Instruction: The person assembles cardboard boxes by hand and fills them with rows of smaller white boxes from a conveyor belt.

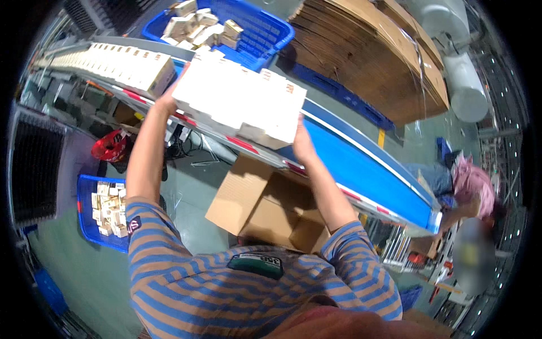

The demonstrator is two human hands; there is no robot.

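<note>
Between my two hands is a row of white boxes [237, 96], pressed together from both ends over the blue conveyor belt [361, 164]. My left hand [168, 100] grips the row's left end, its fingers partly hidden behind the boxes. At the right end, my right hand [303, 141] presses against the last box. The boxes sit slightly uneven, some lower than their neighbours. Just left of my left hand, a long line of similar white boxes [130, 68] stands on the belt. Below the belt, in front of my body, an open cardboard carton [271, 209] has its flaps spread.
A blue basket [265, 28] with loose white boxes stands beyond the belt. Another blue crate [90, 234] of small boxes is on the floor at left, near a red container [108, 148]. Flattened cardboard [367, 56] is stacked on a blue pallet. Someone in pink [473, 181] is at far right.
</note>
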